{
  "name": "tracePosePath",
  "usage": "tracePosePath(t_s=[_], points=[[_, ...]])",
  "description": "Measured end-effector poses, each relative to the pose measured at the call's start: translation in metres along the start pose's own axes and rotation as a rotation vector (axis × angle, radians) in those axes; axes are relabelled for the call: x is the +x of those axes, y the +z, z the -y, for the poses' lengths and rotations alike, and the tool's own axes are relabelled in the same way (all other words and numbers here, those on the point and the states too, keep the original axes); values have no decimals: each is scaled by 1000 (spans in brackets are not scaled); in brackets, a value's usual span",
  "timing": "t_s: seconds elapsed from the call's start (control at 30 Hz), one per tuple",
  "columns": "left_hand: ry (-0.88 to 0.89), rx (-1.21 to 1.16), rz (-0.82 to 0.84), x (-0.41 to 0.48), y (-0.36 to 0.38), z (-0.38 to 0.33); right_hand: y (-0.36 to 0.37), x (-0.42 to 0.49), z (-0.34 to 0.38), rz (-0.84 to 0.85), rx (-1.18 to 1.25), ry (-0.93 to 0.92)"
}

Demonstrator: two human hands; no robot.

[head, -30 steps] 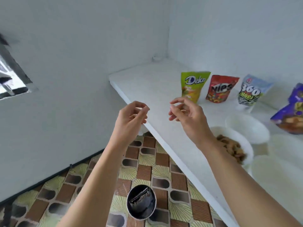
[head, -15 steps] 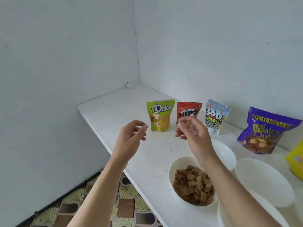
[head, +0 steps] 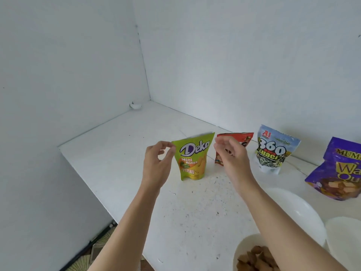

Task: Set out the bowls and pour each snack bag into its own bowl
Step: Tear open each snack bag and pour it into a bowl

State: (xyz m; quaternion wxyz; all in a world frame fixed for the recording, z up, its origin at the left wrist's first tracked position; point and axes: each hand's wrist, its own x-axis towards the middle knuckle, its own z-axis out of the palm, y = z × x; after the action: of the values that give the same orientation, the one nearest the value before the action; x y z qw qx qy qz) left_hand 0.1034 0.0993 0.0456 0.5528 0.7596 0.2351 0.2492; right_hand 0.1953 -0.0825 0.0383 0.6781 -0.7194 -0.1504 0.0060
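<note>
Both hands have been brought forward from the counter's near edge, where they were seen 1 second ago, up to the row of snack bags. The view has been swung away from the floor and onto the white counter [head: 121,153].

The left hand [head: 158,163] is now held against the left upper edge of the green stand-up "Deka" foil pouch [head: 192,159]. Its fingers are curled, with thumb and forefinger at the pouch's edge. Whether that edge is actually pinched cannot be told. The right hand [head: 230,153] is held just beside the pouch's upper right corner, with a sliver of counter seen between them. Its fingers are loosely bent and nothing is held in them. The green pouch stands upright on the counter, unopened as far as can be seen, leftmost in the row.

Behind the right hand a red foil pouch [head: 242,138] is partly hidden. Further right stand a white-and-blue "360" pouch [head: 273,151] and a purple wafer pouch [head: 340,173].

1 round white bowl [head: 237,249] at the near edge is already filled with brown squares. 2 more white bowls [head: 297,208] [head: 343,237] lie empty beside it.

The green pouch is therefore judged to be chosen next, to be lifted and torn open.
</note>
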Motion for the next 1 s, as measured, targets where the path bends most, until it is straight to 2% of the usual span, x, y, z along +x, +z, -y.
tracePosePath(t_s=[0.17,0.37,0.7,0.87,1.0], points=[[-39,-1,72,21,17,17,9,24,-17,-37,-91,-17],[-71,-57,131,25,28,16,18,42,-27,20,-185,-63],[-55,-30,149,14,19,20,13,31,-33,-2,-269,-119],[-29,-76,171,2,-4,9,7,15,-26,83,-194,-90],[-5,-77,215,-7,-19,1,4,4,-11,82,-30,-9]])
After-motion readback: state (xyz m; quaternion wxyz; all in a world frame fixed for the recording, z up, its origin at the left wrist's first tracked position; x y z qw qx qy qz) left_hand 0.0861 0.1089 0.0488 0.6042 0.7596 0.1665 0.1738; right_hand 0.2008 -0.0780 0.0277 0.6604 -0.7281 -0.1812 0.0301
